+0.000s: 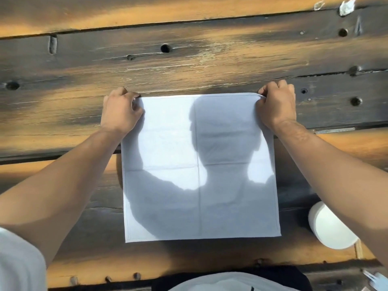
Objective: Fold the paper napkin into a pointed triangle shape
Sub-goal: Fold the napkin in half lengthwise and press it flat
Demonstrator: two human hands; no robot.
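Observation:
A white square paper napkin (168, 148) lies unfolded and flat on the wooden table, crossed by old crease lines and by the shadow of a head and shoulders. My left hand (120, 111) pinches its far left corner with curled fingers. At the far right corner my right hand (277, 103) pinches the napkin's edge in the same way. Both far corners are slightly lifted off the wood, while the near edge rests flat close to my body.
The table (189, 59) is made of dark, worn planks with holes and gaps. A white round container (329, 229) stands at the near right, under my right forearm. Small white scraps (346, 7) lie at the far right.

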